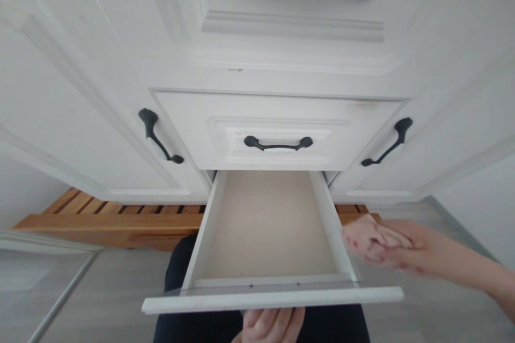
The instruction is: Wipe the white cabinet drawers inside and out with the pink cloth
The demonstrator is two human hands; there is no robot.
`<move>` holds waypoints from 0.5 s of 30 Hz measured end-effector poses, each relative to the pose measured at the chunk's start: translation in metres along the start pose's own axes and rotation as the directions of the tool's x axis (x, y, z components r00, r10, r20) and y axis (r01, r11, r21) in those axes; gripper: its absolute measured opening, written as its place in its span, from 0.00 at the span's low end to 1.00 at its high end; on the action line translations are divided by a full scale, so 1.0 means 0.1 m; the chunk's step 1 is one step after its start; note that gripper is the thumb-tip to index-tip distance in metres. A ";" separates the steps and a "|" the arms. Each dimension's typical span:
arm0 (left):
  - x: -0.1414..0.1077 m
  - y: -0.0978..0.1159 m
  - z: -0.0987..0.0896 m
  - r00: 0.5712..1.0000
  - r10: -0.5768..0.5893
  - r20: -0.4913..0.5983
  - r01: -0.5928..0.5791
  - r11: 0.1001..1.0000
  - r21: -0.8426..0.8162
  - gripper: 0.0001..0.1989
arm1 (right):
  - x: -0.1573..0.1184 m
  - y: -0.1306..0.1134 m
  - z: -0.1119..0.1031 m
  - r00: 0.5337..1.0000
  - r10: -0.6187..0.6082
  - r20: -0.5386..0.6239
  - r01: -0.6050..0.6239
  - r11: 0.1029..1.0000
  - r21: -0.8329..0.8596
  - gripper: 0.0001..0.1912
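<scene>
A white drawer point(265, 225) is pulled out from the cabinet, and its pale inner bottom shows nothing lying on it. At the middle of the drawer's front panel point(181, 303) is my left hand point(273, 326), its fingers curled closed against the outer side. Whatever handle may be there is hidden from above. My right hand point(414, 249) is closed around a crumpled pinkish-white cloth point(368, 238) with red spots. The cloth is just outside the drawer's right side wall point(332, 220); motion blurs it and the fingers slightly.
Above is a shut drawer with a dark handle point(278, 143). Cabinet doors on both sides carry dark handles point(161, 139). A slatted wooden bench point(108, 222) runs low beneath the cabinet. My legs point(181, 268) in dark trousers are under the drawer, over grey flooring point(120, 289).
</scene>
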State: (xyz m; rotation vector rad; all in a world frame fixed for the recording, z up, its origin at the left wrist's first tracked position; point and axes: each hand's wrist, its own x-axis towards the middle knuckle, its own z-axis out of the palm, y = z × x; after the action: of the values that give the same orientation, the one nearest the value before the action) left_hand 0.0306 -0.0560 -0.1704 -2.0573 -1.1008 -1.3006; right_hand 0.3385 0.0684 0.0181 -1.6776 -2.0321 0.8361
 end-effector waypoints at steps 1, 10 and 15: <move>-0.01 0.01 0.01 1.000 -0.008 -0.008 0.008 1.000 -0.006 0.12 | 0.11 0.01 0.03 0.999 -0.030 0.028 0.031 0.999 -0.042 0.24; 0.05 -0.02 0.00 0.999 0.029 -0.031 -0.029 1.000 0.002 0.09 | 0.84 0.28 0.81 0.920 -0.377 0.106 0.391 0.868 -0.306 0.29; 0.06 -0.01 -0.03 1.000 0.012 -0.017 -0.012 1.000 -0.022 0.13 | 0.25 0.32 0.72 0.926 -0.326 0.192 0.340 0.939 -0.045 0.23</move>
State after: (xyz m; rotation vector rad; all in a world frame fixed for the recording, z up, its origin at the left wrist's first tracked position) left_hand 0.0294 -0.0553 -0.1642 -2.0622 -1.0695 -1.3276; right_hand 0.3116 0.0817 -0.0590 -1.2733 -2.4138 0.8236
